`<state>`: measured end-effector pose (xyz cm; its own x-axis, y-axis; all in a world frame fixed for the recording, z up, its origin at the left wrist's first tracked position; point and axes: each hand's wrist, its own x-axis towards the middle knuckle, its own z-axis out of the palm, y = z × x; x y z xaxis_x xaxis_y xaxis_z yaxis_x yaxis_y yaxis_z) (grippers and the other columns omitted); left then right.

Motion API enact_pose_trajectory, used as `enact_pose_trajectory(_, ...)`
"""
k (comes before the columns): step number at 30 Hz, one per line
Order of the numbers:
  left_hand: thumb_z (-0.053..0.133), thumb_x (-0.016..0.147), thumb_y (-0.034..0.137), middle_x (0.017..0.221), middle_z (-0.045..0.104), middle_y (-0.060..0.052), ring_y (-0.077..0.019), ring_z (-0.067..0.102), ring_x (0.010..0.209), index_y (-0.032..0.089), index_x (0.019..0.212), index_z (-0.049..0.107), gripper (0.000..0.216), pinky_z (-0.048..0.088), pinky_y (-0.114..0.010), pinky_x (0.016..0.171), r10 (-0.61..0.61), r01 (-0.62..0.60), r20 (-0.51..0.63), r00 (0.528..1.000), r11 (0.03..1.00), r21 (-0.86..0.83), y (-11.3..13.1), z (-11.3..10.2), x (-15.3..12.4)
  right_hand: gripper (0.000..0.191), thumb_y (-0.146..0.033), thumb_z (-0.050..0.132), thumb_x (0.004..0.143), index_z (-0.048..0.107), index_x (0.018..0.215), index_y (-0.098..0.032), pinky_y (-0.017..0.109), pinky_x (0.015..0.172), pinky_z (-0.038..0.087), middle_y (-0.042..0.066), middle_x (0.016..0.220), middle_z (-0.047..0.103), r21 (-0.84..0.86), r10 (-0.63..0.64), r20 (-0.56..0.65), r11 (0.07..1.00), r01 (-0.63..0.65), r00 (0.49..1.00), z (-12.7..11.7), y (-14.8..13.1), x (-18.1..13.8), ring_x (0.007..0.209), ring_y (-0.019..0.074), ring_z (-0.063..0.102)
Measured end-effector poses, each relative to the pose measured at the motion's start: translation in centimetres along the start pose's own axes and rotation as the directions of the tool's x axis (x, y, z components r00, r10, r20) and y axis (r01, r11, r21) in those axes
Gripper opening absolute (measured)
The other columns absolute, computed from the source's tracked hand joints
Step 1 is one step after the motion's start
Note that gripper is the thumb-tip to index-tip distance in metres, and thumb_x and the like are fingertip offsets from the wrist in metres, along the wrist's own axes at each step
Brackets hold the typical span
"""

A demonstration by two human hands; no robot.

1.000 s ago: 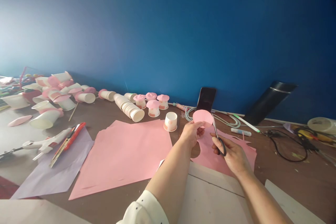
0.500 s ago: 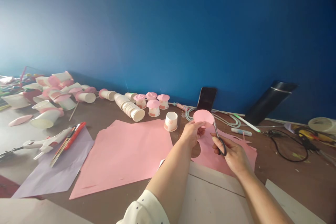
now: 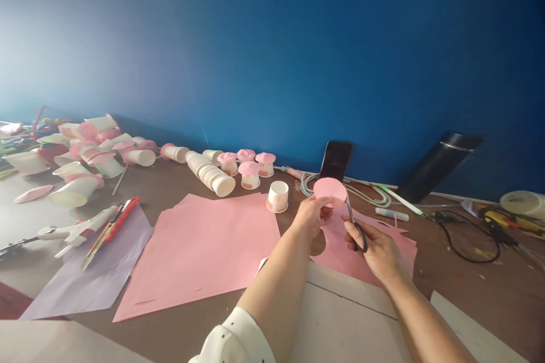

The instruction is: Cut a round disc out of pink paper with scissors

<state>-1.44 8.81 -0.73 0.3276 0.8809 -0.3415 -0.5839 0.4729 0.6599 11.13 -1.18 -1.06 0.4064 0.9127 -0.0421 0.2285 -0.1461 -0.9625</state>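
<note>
My left hand (image 3: 310,216) pinches a round pink paper disc (image 3: 329,190) and holds it up above the table. My right hand (image 3: 377,249) grips a pair of black-handled scissors (image 3: 354,221), whose blades point up at the disc's right edge. Under both hands lies a cut pink paper sheet (image 3: 366,249). A small upturned white paper cup (image 3: 277,197) stands just left of my left hand.
A large pink sheet (image 3: 204,249) and a lilac sheet (image 3: 85,278) lie to the left, with a glue gun (image 3: 72,232) and a red cutter (image 3: 113,229). Paper cups (image 3: 210,174), several pink-roofed, sit along the blue wall. A phone (image 3: 335,160), cables (image 3: 464,232) and a black cylinder (image 3: 438,164) are at right.
</note>
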Motion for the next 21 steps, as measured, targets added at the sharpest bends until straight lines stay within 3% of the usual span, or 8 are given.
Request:
enact_pose_trajectory(7,0.089,0.063,0.017,0.069,0.062,-0.001,-0.0096,0.055,0.063,0.016,0.076,0.063,0.029,0.046,-0.024,0.068,-0.012,0.012,-0.007,1.000,1.000,-0.005,0.04,0.00,0.01,0.058,-0.075,0.080,0.059,0.081,0.082,-0.022,0.034,0.061,0.055,0.002,0.062,0.068,-0.020,-0.025,-0.013,0.999,0.025,1.000,0.14,-0.51,-0.18,0.059,0.0217,0.064)
enact_pose_trajectory(21,0.081,0.069,0.010,0.069,0.063,-0.002,-0.0098,0.056,0.062,0.016,0.078,0.064,0.020,0.047,-0.022,0.064,-0.022,0.021,-0.042,0.999,1.000,-0.021,0.30,0.16,-0.11,0.056,-0.072,0.081,0.061,0.080,0.086,-0.022,0.032,0.064,0.053,0.001,0.064,0.066,-0.020,0.014,0.007,1.000,-0.014,1.000,0.08,-0.37,-0.21,0.061,0.0202,0.062)
